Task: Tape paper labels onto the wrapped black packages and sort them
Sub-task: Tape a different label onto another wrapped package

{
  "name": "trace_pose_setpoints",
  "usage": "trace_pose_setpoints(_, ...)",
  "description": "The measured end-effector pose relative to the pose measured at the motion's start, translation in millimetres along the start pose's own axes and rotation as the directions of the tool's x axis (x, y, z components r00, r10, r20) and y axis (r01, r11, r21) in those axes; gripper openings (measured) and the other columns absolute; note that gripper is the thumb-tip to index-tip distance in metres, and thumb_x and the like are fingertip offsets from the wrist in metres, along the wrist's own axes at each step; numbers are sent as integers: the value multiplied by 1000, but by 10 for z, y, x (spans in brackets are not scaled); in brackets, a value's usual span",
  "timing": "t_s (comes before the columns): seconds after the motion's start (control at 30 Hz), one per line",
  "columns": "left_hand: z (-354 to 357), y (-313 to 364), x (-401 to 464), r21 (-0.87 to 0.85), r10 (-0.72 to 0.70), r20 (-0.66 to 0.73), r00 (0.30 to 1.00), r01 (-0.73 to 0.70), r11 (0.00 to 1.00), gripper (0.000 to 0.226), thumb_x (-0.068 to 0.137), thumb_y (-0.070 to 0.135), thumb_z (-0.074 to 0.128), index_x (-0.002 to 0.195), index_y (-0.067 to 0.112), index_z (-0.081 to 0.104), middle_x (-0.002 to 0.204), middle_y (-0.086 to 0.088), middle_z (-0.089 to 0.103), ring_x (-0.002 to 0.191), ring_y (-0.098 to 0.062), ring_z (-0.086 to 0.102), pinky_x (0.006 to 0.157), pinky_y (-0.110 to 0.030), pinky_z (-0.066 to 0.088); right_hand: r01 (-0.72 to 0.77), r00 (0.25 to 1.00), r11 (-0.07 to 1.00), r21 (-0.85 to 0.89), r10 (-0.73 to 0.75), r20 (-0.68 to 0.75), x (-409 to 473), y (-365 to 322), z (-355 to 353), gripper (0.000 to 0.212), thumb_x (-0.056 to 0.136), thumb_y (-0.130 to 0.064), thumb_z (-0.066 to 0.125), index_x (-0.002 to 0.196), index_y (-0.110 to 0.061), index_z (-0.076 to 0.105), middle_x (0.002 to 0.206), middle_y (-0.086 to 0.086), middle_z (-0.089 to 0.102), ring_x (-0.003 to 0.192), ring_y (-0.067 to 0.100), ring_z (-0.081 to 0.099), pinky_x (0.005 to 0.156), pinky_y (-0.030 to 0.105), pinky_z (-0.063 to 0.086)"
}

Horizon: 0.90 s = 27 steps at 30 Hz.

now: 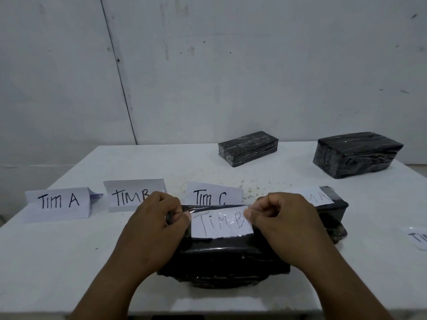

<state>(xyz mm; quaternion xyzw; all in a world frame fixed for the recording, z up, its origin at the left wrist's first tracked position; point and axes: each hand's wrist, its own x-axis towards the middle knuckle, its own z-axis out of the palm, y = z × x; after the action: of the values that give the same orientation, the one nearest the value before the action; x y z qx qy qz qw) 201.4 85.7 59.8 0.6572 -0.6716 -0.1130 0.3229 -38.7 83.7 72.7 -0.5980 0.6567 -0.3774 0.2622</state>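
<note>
A black package (226,257) sits at the desk's (57,250) 6 o'clock edge, a paper label (221,224) reading "TIM B" on top. The left hand (157,218) and right hand (277,215) each pinch clear tape (219,207) at the label's 9 and 3 o'clock ends, grips pressed together.

packages (227,257): glossy black | labels (221,224): white, black handwriting | table (57,250): white | wall (208,65): pale grey

Right-edge paper label (417,237) cut off, standing "TIM B" sign (132,196) partly hidden by left hand (154,224).
</note>
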Motion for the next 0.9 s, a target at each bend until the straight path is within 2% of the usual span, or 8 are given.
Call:
trace_pose_setpoints(0.3,9,-54,-4,-16,-47,17,999,47,999,33,91,40,66,68,20,55,99,19,59,95,7,52,75,-24,43,22,999,997,-72,-24,-33,-45,-8,47,14,82,-42,81,74,-33,72,71,-18,71,73,-17,59,55,6,35)
trace_pose_setpoints(0.43,10,-92,2,-16,-56,23,998,56,998,33,91,45,65,69,21,57,103,21,58,99,12,49,76,-21,40,25,999,996,-88,-29,-45,-55,1,60,13,82,-42,80,77,-34,72,73,-19,70,74,-18,59,51,4,38)
trace_pose_setpoints(0.53,12,-113,6,-16,-62,27,998,63,998,34,90,48,65,70,21,58,104,22,58,100,15,47,77,-17,38,41,998,996,-76,-45,-47,-62,8,65,12,82,-41,80,76,-34,72,73,-18,70,78,-22,56,56,-3,38)
trace_pose_setpoints(0.63,17,-114,-2,-19,-74,29,997,75,997,37,89,50,65,70,20,58,105,22,59,99,15,47,79,-23,39,41,998,996,-74,-45,-51,-72,-1,67,13,82,-39,81,75,-33,72,73,-17,70,80,-22,55,59,-3,39)
trace_pose_setpoints(0.77,11,-93,-7,-23,-116,20,993,116,993,38,86,53,68,67,22,58,104,20,60,101,4,52,84,-29,39,37,998,996,-81,-41,-49,-92,-9,64,13,81,-38,82,75,-33,72,72,-17,69,80,-22,56,58,-1,40)
trace_pose_setpoints(0.9,-39,-82,2,-79,-200,60,978,204,976,35,81,56,73,72,25,60,105,16,63,104,-7,58,79,-32,43,34,997,996,-79,-39,-60,-111,-22,52,13,78,-37,84,74,-34,73,68,-18,69,77,-21,57,56,-3,38)
